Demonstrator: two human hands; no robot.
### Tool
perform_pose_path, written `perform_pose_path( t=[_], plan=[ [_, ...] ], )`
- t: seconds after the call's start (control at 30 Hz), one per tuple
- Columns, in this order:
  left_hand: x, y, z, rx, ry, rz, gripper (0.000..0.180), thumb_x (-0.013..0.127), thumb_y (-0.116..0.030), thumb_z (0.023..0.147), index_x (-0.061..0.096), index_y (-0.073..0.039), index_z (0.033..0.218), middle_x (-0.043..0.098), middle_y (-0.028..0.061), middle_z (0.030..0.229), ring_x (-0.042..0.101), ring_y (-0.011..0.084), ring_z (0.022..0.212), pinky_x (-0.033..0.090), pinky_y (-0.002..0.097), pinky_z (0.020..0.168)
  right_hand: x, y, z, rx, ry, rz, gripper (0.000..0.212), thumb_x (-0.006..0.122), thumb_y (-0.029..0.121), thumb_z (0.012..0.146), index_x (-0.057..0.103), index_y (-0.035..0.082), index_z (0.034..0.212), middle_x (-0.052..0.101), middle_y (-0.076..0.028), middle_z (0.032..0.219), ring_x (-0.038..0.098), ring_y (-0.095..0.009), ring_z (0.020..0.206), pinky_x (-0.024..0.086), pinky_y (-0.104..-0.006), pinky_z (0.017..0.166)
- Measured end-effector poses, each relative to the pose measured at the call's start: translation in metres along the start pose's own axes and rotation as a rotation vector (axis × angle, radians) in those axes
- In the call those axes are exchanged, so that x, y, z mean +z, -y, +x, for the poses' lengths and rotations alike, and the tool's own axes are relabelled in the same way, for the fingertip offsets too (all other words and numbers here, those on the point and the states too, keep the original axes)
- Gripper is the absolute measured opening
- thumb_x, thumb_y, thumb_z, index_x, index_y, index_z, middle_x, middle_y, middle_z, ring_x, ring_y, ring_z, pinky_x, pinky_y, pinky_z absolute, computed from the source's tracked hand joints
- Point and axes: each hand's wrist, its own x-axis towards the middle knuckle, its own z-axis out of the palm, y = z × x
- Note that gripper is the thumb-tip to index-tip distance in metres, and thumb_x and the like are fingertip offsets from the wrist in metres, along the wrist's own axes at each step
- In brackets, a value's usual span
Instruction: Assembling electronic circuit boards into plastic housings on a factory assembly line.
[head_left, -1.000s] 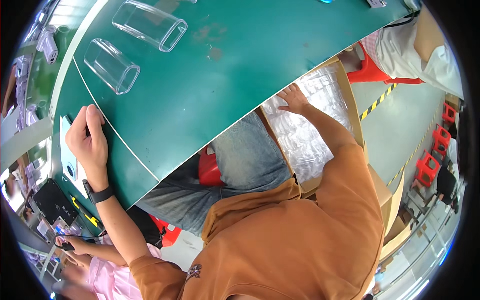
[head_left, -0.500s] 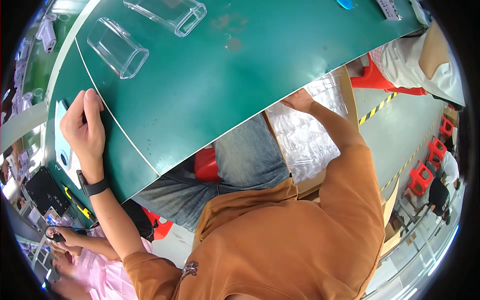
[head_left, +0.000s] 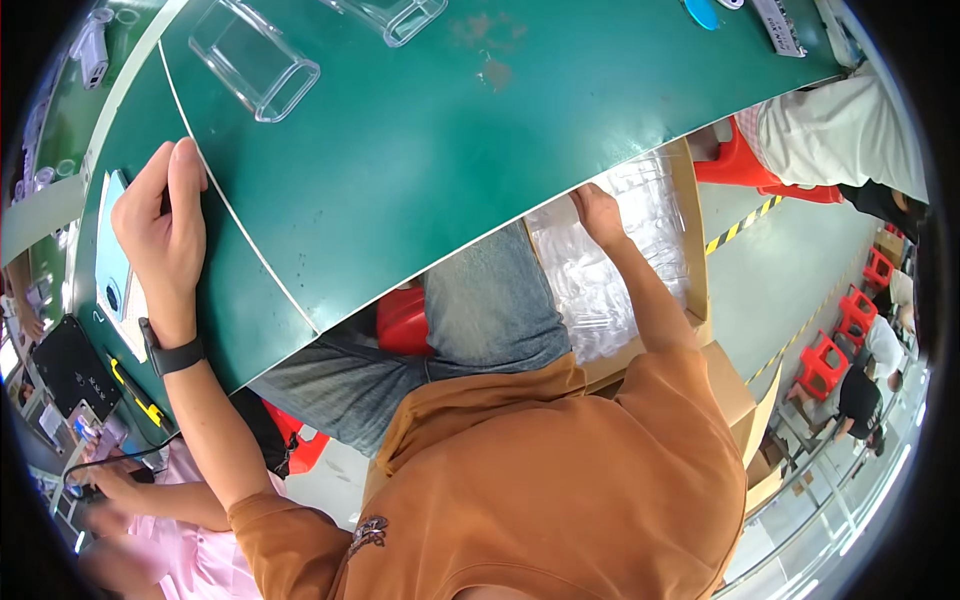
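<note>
While my right hand [head_left: 598, 214] overlies clear plastic pieces [head_left: 592, 292], its grip is hidden | left hand [head_left: 168, 225]: curled closed, nothing visible inside | care: clear tabletop [head_left: 400, 180] edge gently

Left hand [head_left: 165, 225] — fingers loosely curled, forearm [head_left: 218, 430] slanting forward; right hand [head_left: 600, 215] — at the end of an outstretched arm [head_left: 650, 290], fingertips hidden from view.

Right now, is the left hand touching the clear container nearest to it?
Apart. The head view shows it plainly: a stretch of green tabletop lies between the curled left hand and the clear container.
</note>
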Motion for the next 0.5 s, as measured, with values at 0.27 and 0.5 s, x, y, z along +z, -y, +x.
perform_pose_path(
  t=[0.27,0.5],
  plan=[
    [0.003,0.004,0.003,0.079,-0.051,-0.062,0.035,0.058,-0.019,0.103,0.052,0.001,0.075,0.041,0.0038,0.061,0.035,0.0106,0.055,0.029,0.0278,0.051,-0.029,0.0,-0.001,0.186,-0.119,0.136,0.018,0.065,0.021,0.098,0.055,0.006,0.093,0.066,-0.019,0.075,0.065,-0.04,0.069,0.05,-0.0471,0.06],
    [0.002,0.009,0.004,0.106,-0.053,-0.109,0.034,0.06,-0.021,0.101,0.055,0.002,0.077,0.044,0.0045,0.06,0.036,0.0118,0.053,0.031,0.0285,0.05,-0.042,0.004,-0.014,0.378,-0.287,0.178,0.02,0.063,0.02,0.1,0.055,0.004,0.091,0.059,-0.017,0.066,0.057,-0.035,0.057,0.047,-0.0415,0.057]
  ],
)
